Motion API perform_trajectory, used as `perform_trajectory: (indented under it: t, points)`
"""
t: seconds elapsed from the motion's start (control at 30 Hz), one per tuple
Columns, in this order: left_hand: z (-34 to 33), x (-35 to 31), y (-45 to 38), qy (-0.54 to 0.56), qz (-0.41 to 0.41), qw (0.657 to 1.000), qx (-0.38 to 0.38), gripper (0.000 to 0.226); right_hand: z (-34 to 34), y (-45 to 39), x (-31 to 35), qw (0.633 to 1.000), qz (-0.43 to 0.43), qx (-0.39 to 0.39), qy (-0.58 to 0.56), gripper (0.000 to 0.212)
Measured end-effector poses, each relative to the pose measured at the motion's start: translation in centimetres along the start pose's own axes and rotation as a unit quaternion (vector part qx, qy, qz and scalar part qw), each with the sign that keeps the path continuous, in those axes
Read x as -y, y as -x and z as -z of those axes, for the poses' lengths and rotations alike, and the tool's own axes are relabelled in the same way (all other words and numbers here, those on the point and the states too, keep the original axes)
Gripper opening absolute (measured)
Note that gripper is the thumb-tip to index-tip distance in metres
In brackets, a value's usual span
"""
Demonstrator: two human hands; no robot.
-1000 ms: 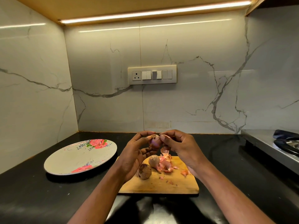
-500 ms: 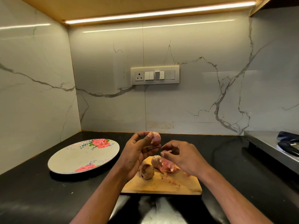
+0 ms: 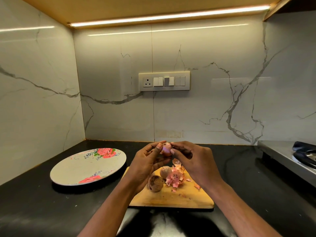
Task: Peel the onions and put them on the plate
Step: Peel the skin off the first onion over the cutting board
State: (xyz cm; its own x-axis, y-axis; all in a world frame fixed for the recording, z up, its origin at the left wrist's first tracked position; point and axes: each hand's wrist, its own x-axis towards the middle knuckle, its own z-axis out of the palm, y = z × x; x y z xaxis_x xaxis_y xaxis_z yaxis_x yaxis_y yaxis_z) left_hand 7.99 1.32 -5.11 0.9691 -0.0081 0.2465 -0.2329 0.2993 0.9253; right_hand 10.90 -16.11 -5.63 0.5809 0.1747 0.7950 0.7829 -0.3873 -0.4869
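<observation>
A small pinkish onion (image 3: 166, 148) is held up above the wooden cutting board (image 3: 171, 196). My left hand (image 3: 147, 164) grips it from the left, thumb against its side. My right hand (image 3: 193, 159) pinches the onion's top and right side with its fingertips. Two unpeeled brown onions lie on the board: one (image 3: 155, 183) near my left wrist and one (image 3: 165, 171) just behind it. A heap of pink peels (image 3: 175, 178) lies beside them. The flowered white plate (image 3: 71, 171) stands on the counter to the left, with nothing on it.
The black counter (image 3: 34, 206) runs to marble walls at the left and back. A steel stove (image 3: 290, 158) with a dark burner sits at the right edge. A switch panel (image 3: 164, 81) is on the back wall.
My right hand dropped to the board half a second ago and has come back up to the onion. My left hand kept the onion raised throughout.
</observation>
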Motion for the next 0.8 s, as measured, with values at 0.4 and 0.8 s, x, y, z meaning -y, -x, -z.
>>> perform_trajectory:
  t: [0.4,0.8]
  points:
    - [0.02,-0.05,-0.01,-0.016,-0.016,1.000,0.013,0.033,-0.06,0.14,0.00,1.000,0.005,-0.014,0.024,0.031]
    - [0.22,0.05,-0.01,-0.031,-0.015,0.999,0.010,0.030,-0.07,0.13,0.02,0.999,-0.007,-0.002,0.036,0.027]
